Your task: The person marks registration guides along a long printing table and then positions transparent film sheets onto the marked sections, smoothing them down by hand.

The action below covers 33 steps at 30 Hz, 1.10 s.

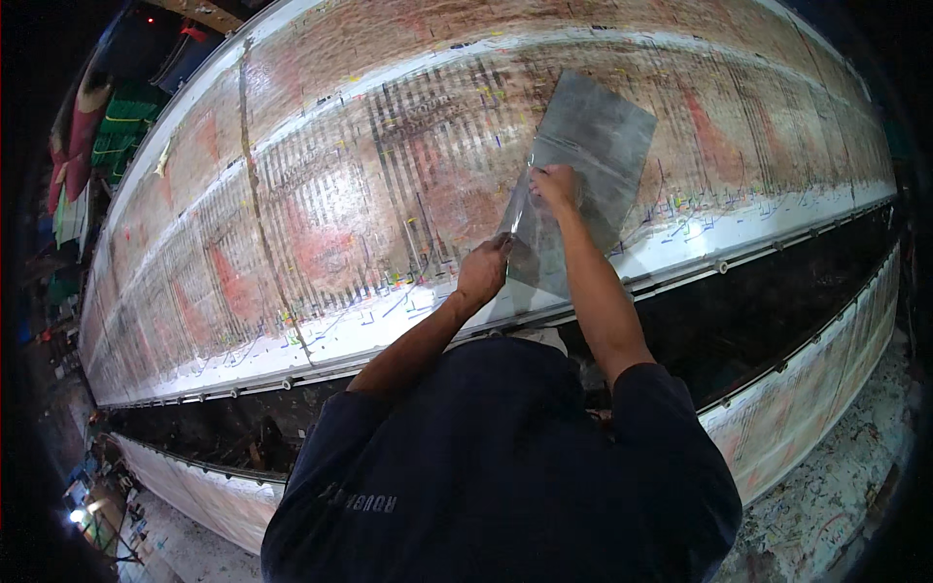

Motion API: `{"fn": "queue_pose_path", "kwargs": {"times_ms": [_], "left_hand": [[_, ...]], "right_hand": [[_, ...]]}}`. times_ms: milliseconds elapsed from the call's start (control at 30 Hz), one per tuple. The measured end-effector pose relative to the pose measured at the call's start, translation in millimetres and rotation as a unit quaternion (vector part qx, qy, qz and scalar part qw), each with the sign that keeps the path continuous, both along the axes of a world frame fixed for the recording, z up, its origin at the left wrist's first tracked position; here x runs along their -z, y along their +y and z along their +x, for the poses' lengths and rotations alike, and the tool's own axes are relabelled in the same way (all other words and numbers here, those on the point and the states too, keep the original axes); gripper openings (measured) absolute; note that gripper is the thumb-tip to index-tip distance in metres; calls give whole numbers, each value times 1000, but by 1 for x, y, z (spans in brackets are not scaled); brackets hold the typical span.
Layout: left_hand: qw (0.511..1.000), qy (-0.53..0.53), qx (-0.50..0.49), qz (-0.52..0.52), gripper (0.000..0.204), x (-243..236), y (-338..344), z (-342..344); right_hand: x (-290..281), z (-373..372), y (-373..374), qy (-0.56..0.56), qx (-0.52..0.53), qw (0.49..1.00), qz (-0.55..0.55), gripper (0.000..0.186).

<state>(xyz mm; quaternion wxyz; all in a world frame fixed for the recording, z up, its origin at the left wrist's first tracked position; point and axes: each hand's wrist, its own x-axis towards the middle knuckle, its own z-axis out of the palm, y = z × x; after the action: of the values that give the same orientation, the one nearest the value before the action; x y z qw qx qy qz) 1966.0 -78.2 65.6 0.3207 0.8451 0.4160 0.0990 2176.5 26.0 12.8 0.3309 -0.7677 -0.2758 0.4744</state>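
A thin grey rectangular sheet [604, 126] lies at a slant on the long work table [680, 241] in front of me. Its left edge is raised into a shiny, clear-looking fold. My left hand [483, 270] is closed on the lower part of that edge. Farther up, my right hand [556, 187] pinches the same edge with curled fingers, its forearm crossing over the sheet. Part of the sheet near the table's front edge looks see-through. Whether the shiny strip is a separate film or the sheet itself, I cannot tell.
Worn brown and red stains, dark stripes and small coloured marks cover the table top. A rail with round knobs [721, 266] runs along its front edge. Behind me stands a second similar table [816, 379] across a dark gap. Green bundled material [131, 121] sits at the far left.
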Motion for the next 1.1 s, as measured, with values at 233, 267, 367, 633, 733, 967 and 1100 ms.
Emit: {"fn": "queue_pose_path", "kwargs": {"times_ms": [233,267,367,633,733,967,1100], "left_hand": [[851,-230,-237,-410,26,50,-12,-28],[810,-251,-265,-460,25,39,-12,-34],[746,-290,-295,-522,24,30,-10,-40],[750,-260,-274,-543,22,30,0,-39],[785,-236,-257,-512,27,33,3,-36],[853,-183,-237,-428,30,51,1,-39],[873,-187,-236,-383,29,37,-4,-30]], "right_hand": [[30,-9,-110,-28,-190,978,79,15],[15,-26,-128,-30,-223,973,53,19],[-32,-62,-160,-54,-234,967,87,28],[-31,-84,-155,-91,-155,983,48,25],[-25,-89,-154,-157,-164,973,48,17],[-20,-85,-159,-151,-147,973,94,13],[-17,-83,-164,-159,-161,965,132,14]]}}
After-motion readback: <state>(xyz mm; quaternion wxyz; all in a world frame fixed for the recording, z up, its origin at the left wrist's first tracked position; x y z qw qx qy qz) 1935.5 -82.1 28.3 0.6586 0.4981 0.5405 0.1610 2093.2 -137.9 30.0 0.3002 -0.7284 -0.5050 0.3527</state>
